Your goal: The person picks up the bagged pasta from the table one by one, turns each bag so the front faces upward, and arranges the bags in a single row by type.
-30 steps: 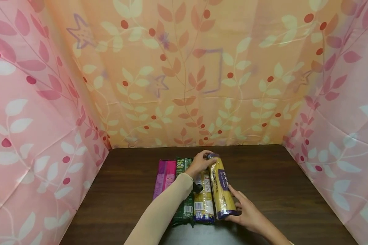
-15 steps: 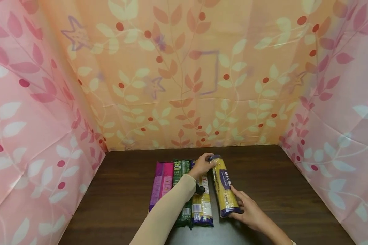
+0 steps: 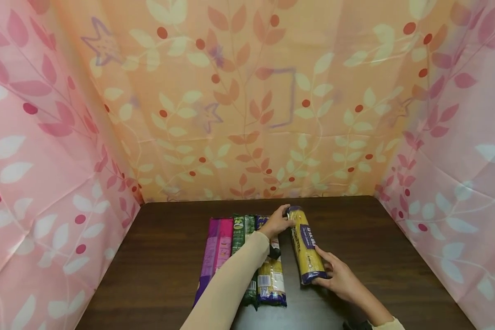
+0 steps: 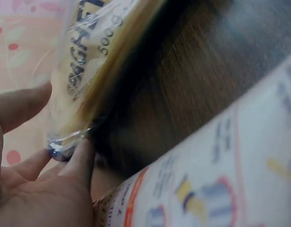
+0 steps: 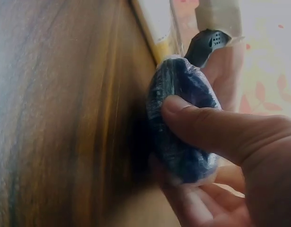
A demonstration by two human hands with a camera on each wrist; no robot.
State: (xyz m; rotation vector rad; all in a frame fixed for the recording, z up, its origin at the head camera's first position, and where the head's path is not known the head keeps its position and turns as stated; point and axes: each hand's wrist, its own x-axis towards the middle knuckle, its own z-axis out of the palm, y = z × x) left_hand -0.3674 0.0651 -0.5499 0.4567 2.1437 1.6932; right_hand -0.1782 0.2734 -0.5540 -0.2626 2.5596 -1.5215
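Observation:
Both hands hold a yellow spaghetti pack (image 3: pixel 305 247) with dark blue ends, slightly slanted, close over the table. At its far end, the left hand (image 3: pixel 277 222) grips the blue tip; in the left wrist view, fingers and thumb lie around that end of the pack (image 4: pixel 95 61). The right hand (image 3: pixel 340 277) holds the near end. Seen from the right wrist, its thumb lies across the blue end (image 5: pixel 183 142) with fingers curled below. To the left lies another yellow pasta pack (image 3: pixel 271 282), partly hidden under the left wrist.
A green pack (image 3: pixel 238 229) and a pink-purple pack (image 3: pixel 216 243) lie side by side left of the yellow one, partly covered by the left sleeve (image 3: pixel 231 279). The dark wooden table (image 3: pixel 379 238) extends to patterned curtains (image 3: pixel 247 137) on three sides.
The spaghetti pack, carried by both hands, has shifted right, widening the gap to the row of packs. Its near end has also moved slightly away from the person.

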